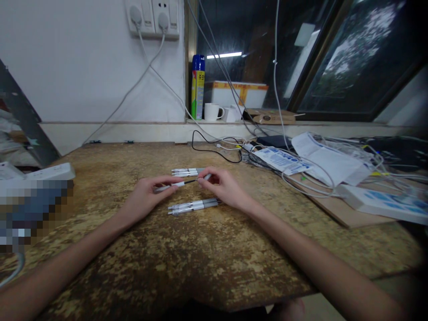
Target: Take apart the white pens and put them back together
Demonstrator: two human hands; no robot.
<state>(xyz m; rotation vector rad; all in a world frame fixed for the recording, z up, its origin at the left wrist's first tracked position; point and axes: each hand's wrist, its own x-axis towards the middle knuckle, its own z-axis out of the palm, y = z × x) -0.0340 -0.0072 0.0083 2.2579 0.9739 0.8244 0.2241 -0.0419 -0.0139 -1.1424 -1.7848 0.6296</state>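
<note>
Over the worn wooden table [160, 258], my left hand [150, 191] pinches a white pen barrel [179, 184], from which a dark refill [190, 181] sticks out to the right. The fingers of my right hand [222, 185] are closed on a small whitish pen part [207, 177] at the refill's other end. Behind the hands lie white and grey pens [185, 172], partly hidden by my right hand. Nearer to me, another group of similar pens [194, 206] lies side by side, its right end beside my right wrist.
A power strip [384, 203], papers [331, 158] and tangled cables fill the right side. At the left are another white power strip [55, 172] and a blurred-out area. A spray can [198, 89] and white mug [211, 112] stand on the windowsill.
</note>
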